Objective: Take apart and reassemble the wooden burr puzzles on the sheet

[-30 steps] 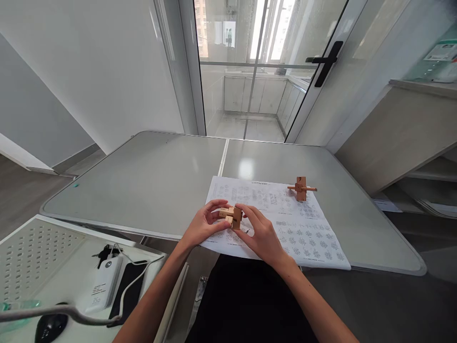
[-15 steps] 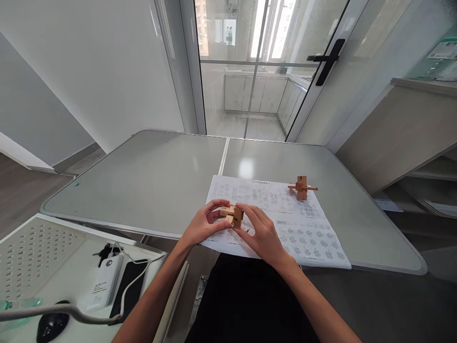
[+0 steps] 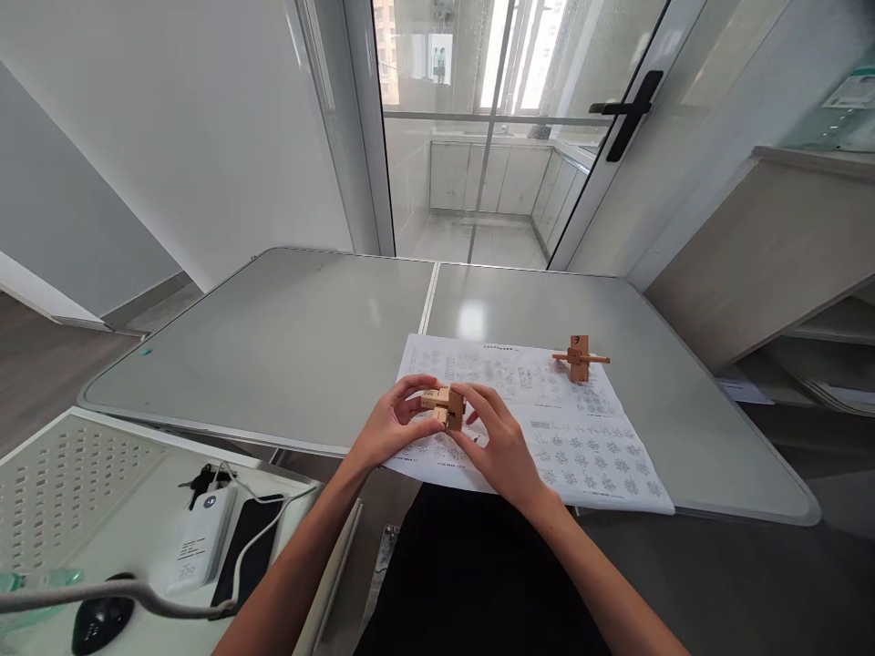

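Between my two hands is a small wooden interlocking puzzle (image 3: pixel 446 407) made of light and darker wood blocks, held just above a printed sheet. My left hand (image 3: pixel 393 425) grips its left side, thumb below and fingers above. On the darker right end, the thumb and fingers of my right hand (image 3: pixel 498 444) are closed. Under the hands lies the white instruction sheet (image 3: pixel 594 456), covered with rows of small diagrams. A second wooden puzzle piece assembly (image 3: pixel 580 358), reddish brown with a thin crossing stick, rests on the sheet's far right part.
The grey folding table (image 3: pixel 307 337) has a seam down its middle. At lower left, a white cart (image 3: pixel 129 456) carries a power bank (image 3: pixel 203 538), a black phone-like slab (image 3: pixel 250 547), keys (image 3: pixel 205 483), a cable and a black mouse (image 3: pixel 102 620). A glass door stands behind the table.
The wooden puzzle in my hands has turned slightly and risen a little. Both hands keep their hold. The second puzzle stays on the sheet.
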`<state>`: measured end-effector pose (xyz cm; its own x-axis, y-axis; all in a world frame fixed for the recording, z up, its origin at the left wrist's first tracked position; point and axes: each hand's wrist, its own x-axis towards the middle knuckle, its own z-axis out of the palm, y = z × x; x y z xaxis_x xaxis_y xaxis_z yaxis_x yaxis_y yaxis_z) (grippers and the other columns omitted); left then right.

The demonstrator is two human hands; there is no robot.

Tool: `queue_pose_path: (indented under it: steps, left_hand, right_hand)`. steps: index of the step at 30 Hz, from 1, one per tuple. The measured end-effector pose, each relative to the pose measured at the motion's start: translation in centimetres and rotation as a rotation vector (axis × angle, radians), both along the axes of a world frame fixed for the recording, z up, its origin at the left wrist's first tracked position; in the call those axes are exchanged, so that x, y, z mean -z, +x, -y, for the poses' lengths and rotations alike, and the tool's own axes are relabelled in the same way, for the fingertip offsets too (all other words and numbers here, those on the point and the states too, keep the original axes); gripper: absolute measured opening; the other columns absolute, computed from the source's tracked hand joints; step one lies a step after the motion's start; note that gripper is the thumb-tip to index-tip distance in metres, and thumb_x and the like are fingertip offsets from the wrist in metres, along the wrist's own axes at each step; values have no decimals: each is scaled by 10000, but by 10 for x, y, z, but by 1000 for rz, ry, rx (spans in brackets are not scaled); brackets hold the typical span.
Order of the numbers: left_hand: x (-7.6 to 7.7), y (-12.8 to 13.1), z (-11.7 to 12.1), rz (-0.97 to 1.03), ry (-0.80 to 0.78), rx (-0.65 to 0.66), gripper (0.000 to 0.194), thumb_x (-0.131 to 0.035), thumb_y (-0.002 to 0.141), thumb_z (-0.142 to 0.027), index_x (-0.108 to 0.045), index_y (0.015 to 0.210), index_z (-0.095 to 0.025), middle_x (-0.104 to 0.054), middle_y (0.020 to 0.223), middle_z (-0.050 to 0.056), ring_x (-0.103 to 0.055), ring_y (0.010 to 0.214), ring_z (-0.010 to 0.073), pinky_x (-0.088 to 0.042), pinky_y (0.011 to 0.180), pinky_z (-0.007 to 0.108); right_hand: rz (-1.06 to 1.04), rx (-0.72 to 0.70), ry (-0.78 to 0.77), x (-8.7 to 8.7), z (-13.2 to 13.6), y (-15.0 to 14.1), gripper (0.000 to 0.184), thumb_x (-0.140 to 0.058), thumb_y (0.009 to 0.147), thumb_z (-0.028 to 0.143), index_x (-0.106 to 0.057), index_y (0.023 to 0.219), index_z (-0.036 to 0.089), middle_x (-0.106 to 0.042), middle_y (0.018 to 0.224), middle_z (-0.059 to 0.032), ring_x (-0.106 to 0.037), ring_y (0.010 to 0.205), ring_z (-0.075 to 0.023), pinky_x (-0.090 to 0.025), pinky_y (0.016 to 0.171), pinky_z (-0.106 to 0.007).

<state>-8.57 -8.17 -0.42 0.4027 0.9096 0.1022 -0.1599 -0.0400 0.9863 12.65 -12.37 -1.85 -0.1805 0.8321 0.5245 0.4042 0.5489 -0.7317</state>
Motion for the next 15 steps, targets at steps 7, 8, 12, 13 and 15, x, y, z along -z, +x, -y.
queue_pose_path:
  steps: [7, 8, 12, 13, 15]
  left_hand:
    - [3, 2, 8, -116, 147, -81, 673, -962, 741, -257, -595, 1304, -256, -662, 1342, 88, -690, 1220, 275, -513, 1120, 478]
    - [3, 2, 9, -126, 160, -89, 672, -957, 751, -257, -589, 1313, -259, -666, 1342, 88, -684, 1233, 275, -499, 1134, 483]
    - [3, 3, 11, -153, 215, -112, 643, -927, 795, -266, -579, 1335, -267, -669, 1358, 87, -662, 1272, 266, -469, 1169, 475]
    - [3, 3, 11, -164, 231, -114, 639, -925, 797, -268, -582, 1336, -272, -667, 1363, 84, -660, 1276, 263, -468, 1172, 470]
    - [4, 4, 11, -189, 268, -108, 641, -933, 785, -277, -593, 1328, -280, -661, 1372, 77, -656, 1282, 260, -472, 1176, 462]
  right_hand:
    - [-263, -109, -488, 1, 1, -4, 629, -637, 993, 322, -461, 1597, 320, -705, 1283, -87, -748, 751, -173, -684, 766, -405]
    - [-318, -148, -543, -2, 0, -3, 622, -649, 982, 322, -483, 1581, 305, -708, 1304, -90, -762, 800, -180, -679, 849, -428]
    - [-533, -281, -718, -17, -2, 3, 590, -695, 969, 357, -553, 1536, 278, -682, 1422, -106, -757, 1102, -236, -577, 1100, -499]
    - [-566, -290, -751, -20, -3, 5, 571, -679, 990, 396, -560, 1535, 271, -701, 1395, -109, -750, 1134, -247, -565, 1115, -509]
    - [-591, -277, -789, -23, -4, 6, 540, -613, 1036, 494, -586, 1516, 248, -743, 1311, -115, -743, 1159, -262, -572, 1104, -515]
